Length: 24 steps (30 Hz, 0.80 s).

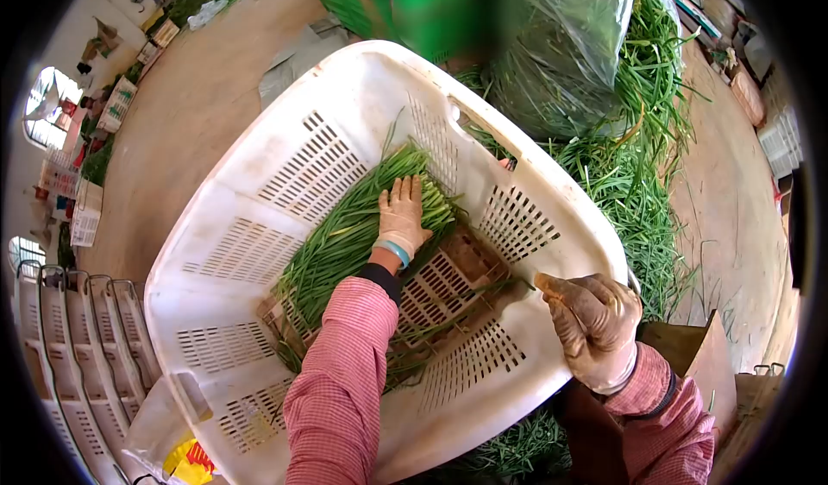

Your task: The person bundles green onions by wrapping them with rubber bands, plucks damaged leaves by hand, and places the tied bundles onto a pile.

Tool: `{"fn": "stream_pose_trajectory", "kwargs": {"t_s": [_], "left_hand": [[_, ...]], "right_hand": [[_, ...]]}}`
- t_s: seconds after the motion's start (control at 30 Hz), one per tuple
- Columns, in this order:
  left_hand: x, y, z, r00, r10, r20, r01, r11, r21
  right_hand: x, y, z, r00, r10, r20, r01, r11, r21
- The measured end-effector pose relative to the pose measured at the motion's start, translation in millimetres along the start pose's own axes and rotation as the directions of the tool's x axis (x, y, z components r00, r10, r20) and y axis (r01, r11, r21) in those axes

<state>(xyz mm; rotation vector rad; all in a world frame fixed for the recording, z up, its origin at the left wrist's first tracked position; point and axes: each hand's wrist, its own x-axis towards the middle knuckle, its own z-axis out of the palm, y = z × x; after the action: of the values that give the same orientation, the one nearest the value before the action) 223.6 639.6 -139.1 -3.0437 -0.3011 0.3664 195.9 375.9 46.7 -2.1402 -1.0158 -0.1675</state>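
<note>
Nearest, the right hand (595, 325) is up by the rim of the white basket (233, 192), its gloved fingers curled in; I cannot tell whether they pinch a strand, grasp the rim or hold nothing. Lower and farther in, the left hand (401, 213) lies palm down on the bunch of greens (332, 235), fingers extended and close together, pressing rather than gripped round it. The bunch rests on the basket's slatted floor, against the far side, paler ends gathered at the upper right and leaves trailing to the lower left.

I judge each blade light and limp, the whole bunch moderately heavy, perhaps slick if damp, and easily bruised or creased by a hard squeeze. The firmer paler ends look the best place to take hold, with a second palm under the leaves so they do not droop or fan out.

Counted outward: two hands, one white basket, one main bunch inside it with stray blades too many to number; beyond the basket, one spread of loose greens (634, 217) on the ground, one clear plastic bag (561, 62) packed with more, one grey sheet (293, 62) and one green crate (371, 6); far left, two bright windows (53, 105)
</note>
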Motion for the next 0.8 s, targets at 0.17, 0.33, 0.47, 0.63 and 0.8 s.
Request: {"fn": "stream_pose_trajectory", "kwargs": {"t_s": [0.17,0.33,0.47,0.63,0.8], "left_hand": [[-1.8,13.0,48.4,0.964,0.044,-0.262,-0.038,0.999,0.027],[-110.8,18.9,93.2,0.870,0.389,-0.303,-0.395,0.918,0.043],[-153.5,16.1,119.6,0.841,0.480,-0.250,-0.493,0.870,0.013],[-107.4,22.9,78.6,0.812,0.583,-0.010,-0.581,0.811,0.073],[-113.2,26.0,85.4,0.836,0.540,0.092,-0.541,0.841,-0.021]], "right_hand": [[0.7,4.4,-1.4,0.996,-0.028,0.082,0.034,0.997,-0.065],[-0.8,8.4,-2.0,0.995,-0.060,0.083,0.063,0.998,-0.031],[-1.2,10.8,2.0,0.994,-0.095,0.049,0.097,0.995,-0.031],[-0.4,7.1,1.0,0.996,-0.057,0.075,0.062,0.995,-0.080],[0.7,4.1,0.7,0.996,-0.028,0.082,0.032,0.998,-0.049]]}}
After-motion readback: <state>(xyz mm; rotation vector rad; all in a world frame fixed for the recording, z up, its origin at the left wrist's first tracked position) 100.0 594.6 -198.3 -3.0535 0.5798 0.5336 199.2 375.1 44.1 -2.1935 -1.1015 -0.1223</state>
